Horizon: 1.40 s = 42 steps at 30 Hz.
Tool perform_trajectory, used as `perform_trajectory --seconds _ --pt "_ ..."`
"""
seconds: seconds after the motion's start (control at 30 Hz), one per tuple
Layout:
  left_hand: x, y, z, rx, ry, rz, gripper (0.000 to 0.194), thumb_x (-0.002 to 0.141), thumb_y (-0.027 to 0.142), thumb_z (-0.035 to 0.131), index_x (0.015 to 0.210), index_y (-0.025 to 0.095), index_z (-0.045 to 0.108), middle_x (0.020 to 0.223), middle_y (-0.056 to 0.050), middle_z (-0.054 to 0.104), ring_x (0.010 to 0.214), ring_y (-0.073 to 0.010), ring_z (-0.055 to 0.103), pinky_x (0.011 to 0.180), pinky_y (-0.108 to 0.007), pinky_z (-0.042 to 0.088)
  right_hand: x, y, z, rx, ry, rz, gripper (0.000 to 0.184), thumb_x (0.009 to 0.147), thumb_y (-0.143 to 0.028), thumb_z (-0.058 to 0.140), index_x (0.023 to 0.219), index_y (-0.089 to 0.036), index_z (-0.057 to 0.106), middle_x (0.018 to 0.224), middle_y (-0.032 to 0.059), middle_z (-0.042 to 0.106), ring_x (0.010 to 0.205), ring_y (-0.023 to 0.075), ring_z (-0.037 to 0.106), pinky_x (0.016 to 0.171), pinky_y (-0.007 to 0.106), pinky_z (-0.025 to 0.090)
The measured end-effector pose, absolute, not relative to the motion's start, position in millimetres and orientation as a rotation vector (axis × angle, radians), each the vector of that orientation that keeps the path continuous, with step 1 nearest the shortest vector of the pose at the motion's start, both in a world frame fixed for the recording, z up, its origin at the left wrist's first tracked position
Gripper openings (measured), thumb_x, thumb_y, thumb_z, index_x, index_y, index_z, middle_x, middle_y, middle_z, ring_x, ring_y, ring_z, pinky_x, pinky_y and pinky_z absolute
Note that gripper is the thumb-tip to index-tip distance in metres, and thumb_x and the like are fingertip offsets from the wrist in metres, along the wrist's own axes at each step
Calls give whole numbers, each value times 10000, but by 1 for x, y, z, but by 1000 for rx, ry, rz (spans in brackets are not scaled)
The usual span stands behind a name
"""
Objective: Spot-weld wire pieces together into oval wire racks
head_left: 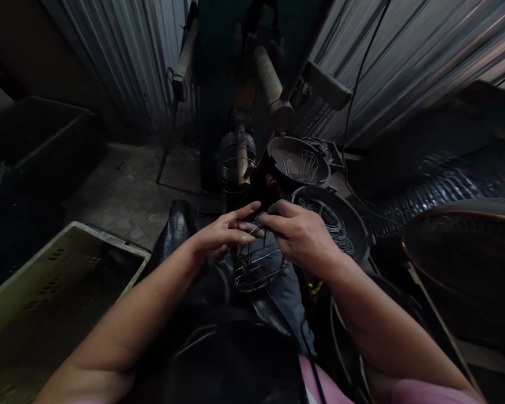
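A small round wire cage (pixel 258 268) of thin metal rods is held above my lap, tilted, with its ring toward me. My left hand (pixel 223 234) is at its left side. The thumb and lower fingers close on the far end of the cage, while the index finger points outward. My right hand (pixel 305 238) pinches the same end from the right with bent fingers. The fingertips of both hands nearly meet there, and the exact grip is partly hidden. Just beyond them, a coil of wire rings (pixel 238 160) hangs on a thick rod of the machine (pixel 269 78).
A dark round pan (pixel 278 154) with another wire cage (pixel 301 166) stands beyond my right hand. Nearer is a basin (pixel 359 224) of loose wire rings (pixel 334 224). A yellowish plastic crate (pixel 67 252) sits at left. A large round rim (pixel 458 210) is at right.
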<state>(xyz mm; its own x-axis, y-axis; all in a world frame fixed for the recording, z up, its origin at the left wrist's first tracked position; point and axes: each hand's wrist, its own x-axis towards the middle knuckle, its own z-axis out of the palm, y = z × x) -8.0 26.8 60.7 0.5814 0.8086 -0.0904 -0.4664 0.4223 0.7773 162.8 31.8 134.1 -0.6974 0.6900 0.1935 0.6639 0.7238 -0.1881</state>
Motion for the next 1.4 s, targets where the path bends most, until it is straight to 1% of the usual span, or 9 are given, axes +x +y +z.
perform_trajectory --seconds 0.13,0.3,0.47,0.63,0.73,0.87,1.0,1.17,1.4 --pt "-16 11 19 598 624 989 688 638 319 679 1268 174 442 1103 -121 594 976 -223 559 839 -329 396 184 49 132 -1408 -2609 -20 284 763 -155 440 930 -221 660 874 40 565 734 135 532 621 226 388" --pt "17 -7 -22 530 784 916 494 624 304 707 1075 127 614 970 -121 654 938 -211 580 845 -301 391 237 86 105 -1806 -2367 -73 299 749 -179 445 954 -184 662 868 65 577 800 170 537 709 251 401" --pt "30 6 -18 513 980 1032 265 656 315 681 821 108 677 580 -25 614 535 -104 540 600 -226 419 270 102 80 -1952 -2293 253 293 692 -173 484 921 -173 667 901 61 611 852 180 548 793 271 404" --pt "2 31 14 462 1201 1265 269 597 329 713 741 110 652 458 24 515 431 -74 448 471 -194 365 266 100 72 -1793 -2082 785 242 658 -237 511 832 -163 661 824 30 640 809 168 575 742 259 440" --pt "-10 38 28 483 1283 1308 279 599 321 709 755 97 652 432 30 485 415 -74 423 444 -192 346 253 100 67 -1701 -1985 888 364 671 -285 530 997 -151 622 960 51 635 910 186 573 812 294 444" --pt "-18 44 33 579 1324 1348 229 630 291 690 761 105 661 432 28 482 413 -71 413 435 -188 340 226 100 65 -1685 -2126 733 662 697 -478 563 1253 -138 447 1251 116 482 1163 229 436 979 366 344" --pt "-20 49 36 608 1301 1370 194 653 276 676 770 121 666 433 32 479 407 -66 406 423 -183 336 193 98 68 -1742 -2289 559 912 632 -658 543 1359 -179 271 1349 136 344 1215 291 354 953 431 352" --pt "-22 55 42 574 1266 1381 181 652 259 674 766 118 663 431 36 472 409 -68 415 425 -185 347 172 100 73 -1830 -2297 395 891 659 -659 504 1366 -191 233 1350 138 314 1205 327 332 890 439 378" --pt "-27 73 54 573 1285 1414 165 641 271 674 692 118 645 417 39 458 394 -69 402 405 -186 335 162 119 94 -1864 -2377 252 838 681 -618 499 1357 -185 257 1250 154 424 1097 353 416 811 450 398"
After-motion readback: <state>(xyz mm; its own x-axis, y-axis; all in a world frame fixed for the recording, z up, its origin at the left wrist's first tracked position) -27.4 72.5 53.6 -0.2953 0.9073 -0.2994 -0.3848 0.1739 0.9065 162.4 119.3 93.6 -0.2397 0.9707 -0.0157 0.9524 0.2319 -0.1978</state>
